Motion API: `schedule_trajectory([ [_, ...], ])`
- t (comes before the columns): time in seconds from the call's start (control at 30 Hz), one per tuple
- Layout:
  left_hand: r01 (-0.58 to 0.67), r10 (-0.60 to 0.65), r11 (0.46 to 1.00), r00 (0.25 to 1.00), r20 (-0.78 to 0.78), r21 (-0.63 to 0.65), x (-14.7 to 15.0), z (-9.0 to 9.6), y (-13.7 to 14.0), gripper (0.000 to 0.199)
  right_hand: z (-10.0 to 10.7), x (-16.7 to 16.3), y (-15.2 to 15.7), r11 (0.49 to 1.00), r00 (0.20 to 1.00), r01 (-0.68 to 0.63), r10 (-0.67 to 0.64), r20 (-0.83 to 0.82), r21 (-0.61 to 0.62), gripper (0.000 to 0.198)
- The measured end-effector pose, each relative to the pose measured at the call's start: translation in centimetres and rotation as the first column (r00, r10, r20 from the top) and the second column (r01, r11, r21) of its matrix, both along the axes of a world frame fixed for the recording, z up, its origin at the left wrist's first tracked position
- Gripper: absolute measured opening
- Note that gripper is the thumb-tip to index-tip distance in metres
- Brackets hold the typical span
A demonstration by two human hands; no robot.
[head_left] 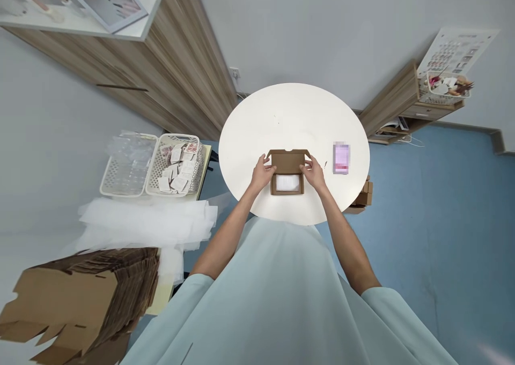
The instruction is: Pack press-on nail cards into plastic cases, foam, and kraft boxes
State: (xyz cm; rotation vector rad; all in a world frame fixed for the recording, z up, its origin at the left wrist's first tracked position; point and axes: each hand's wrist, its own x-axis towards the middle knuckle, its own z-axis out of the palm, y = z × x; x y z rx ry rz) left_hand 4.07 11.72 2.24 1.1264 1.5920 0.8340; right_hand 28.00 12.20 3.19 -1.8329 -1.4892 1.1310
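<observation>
On the round white table [289, 113] a small brown cardboard box [287, 162] sits with its lid raised toward the far side. Inside it lies a white wrapped item [287, 183], its contents hidden. My left hand [263, 173] grips the left edge of the lid, fingers at the side flap and thumb on the inner face. At the lid's right edge my right hand [313, 172] pinches in the same way. To the right of the box lies a flat pink-purple item [341, 158], blurred in the picture.
Left of the table stand a white basket of small packets [177, 166] and another of clear plastic [126, 164]. Nearer are white foam sheets [148, 223] and stacked flat cardboard boxes [64, 300]. Folded boxes [364, 196] sit below the table's right edge.
</observation>
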Motion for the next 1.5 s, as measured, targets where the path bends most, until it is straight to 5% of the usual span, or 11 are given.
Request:
schedule_trajectory([
  [0.17, 0.017, -0.022, 0.995, 0.999, 0.044, 0.094, 0.1, -0.4, -0.5, 0.081, 0.4, 0.3, -0.9, 0.996, 1.000, -0.017, 0.019, -0.013, 0.090, 0.073],
  [0.37, 0.065, -0.069, 0.982, 0.997, 0.017, 0.176, 0.6, -2.4, -3.8, 0.084, -1.5, 0.7, -4.3, 0.989, 0.998, -0.016, 0.024, -0.055, 0.146, 0.072],
  [0.53, 0.111, -0.091, 0.969, 0.991, -0.101, 0.221, 0.7, -3.3, -7.4, 0.086, -2.9, 0.9, -8.4, 0.985, 0.997, -0.064, 0.071, -0.033, 0.160, 0.076],
  [0.73, 0.212, -0.117, 0.941, 0.935, -0.334, 0.265, -0.4, -2.1, -10.3, 0.072, -2.1, 1.0, -11.9, 0.979, 0.989, -0.085, 0.061, 0.132, 0.186, 0.073],
  [0.97, 0.256, -0.162, 0.943, 0.911, -0.379, 0.212, -0.9, -1.1, -11.9, 0.048, 0.0, 0.4, -13.1, 0.981, 0.979, -0.116, 0.086, 0.187, 0.156, 0.056],
  [1.27, 0.289, -0.274, 0.957, 0.889, -0.367, -0.013, -0.9, -2.0, -13.2, 0.046, -0.4, -0.3, -14.0, 0.981, 0.941, -0.117, 0.159, 0.298, -0.153, 0.042],
  [1.5, 0.202, -0.205, 0.979, 0.941, -0.270, -0.039, -0.5, -2.6, -13.0, 0.044, -1.2, -0.2, -14.0, 0.991, 0.982, -0.074, 0.091, 0.165, -0.108, 0.040],
])
